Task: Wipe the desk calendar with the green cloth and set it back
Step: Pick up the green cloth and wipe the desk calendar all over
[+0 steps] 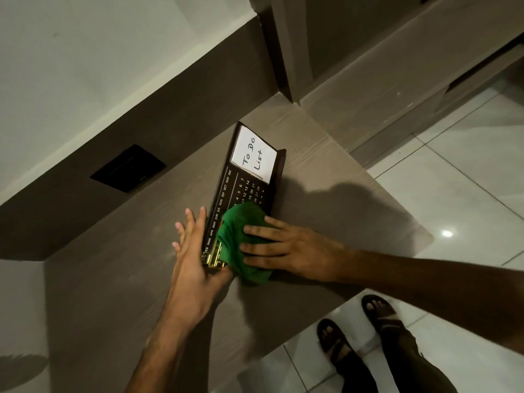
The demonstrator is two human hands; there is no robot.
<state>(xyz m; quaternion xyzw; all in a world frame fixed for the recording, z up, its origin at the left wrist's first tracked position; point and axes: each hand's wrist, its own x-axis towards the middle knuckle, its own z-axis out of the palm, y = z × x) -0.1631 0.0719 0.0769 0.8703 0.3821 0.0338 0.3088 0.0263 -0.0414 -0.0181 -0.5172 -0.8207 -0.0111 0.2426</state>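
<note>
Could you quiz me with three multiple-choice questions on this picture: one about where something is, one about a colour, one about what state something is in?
1. Where does the white note reading "To Do List" sit?
A. on the calendar's far end
B. on the floor
C. under the cloth

2. What colour is the cloth?
A. white
B. green
C. red

3. How is the right hand placed?
A. hanging free
B. gripping a pen
C. pressed flat on the cloth

Answers: 1 A, the note lies at the far end of the desk calendar; 2 B, it is plainly green; 3 C, spread fingers lie on the cloth while the left hand steadies the calendar's edge.
</note>
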